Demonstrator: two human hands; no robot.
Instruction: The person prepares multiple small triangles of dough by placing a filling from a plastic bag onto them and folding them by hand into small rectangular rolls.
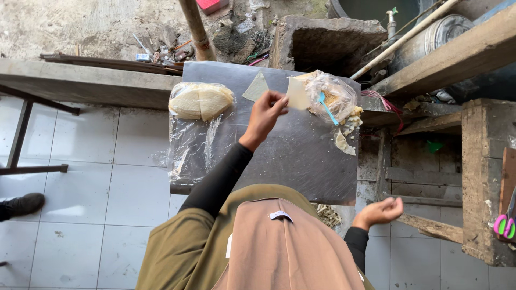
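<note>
My left hand (264, 114) reaches over a dark grey metal sheet (290, 166) and pinches a thin pale pastry sheet (297, 93) by its edge. Just right of it lies a clear plastic bag (336, 96) with yellowish filling and a blue spoon (327, 108). One triangular sheet (256, 87) lies flat at the far edge. A folded pastry piece (344, 144) rests by the right edge. At far left, a clear bag holds a stack of pale sheets (200, 101). My right hand (379, 212) hangs off the right side, loosely curled and holding nothing.
White tiled floor (97, 177) spreads to the left, where another person's dark shoe (21, 204) shows. A concrete ledge (80, 80) runs behind. Rough wooden beams (478, 177), a pale pipe (403, 37) and pink-green scissors (505, 225) crowd the right.
</note>
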